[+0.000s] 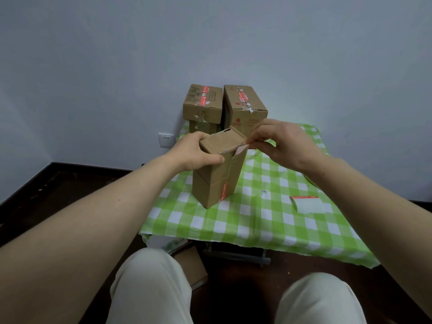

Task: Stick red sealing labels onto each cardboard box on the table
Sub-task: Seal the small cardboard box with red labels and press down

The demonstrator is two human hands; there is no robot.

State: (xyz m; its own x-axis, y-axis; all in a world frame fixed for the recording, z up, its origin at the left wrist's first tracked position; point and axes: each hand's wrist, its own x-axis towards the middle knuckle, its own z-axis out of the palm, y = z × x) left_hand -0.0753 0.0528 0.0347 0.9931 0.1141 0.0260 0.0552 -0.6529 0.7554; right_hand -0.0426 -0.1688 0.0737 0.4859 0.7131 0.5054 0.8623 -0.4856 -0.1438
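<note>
Near the middle of the cloth-covered bench (257, 220), a tall cardboard box (215, 181) is stood upright. Its top is gripped by the left hand (194, 153), with the thumb laid along the near face. A label (242, 149) is pinched by the right hand (285, 143) at the box's upper right edge. A red strip (224, 190) is seen low on one corner. At the far edge, a left rear box (203, 104) and a right rear box (245, 106) are set, both marked with red labels. A label sheet (308, 204) is laid well apart to the right.
</note>
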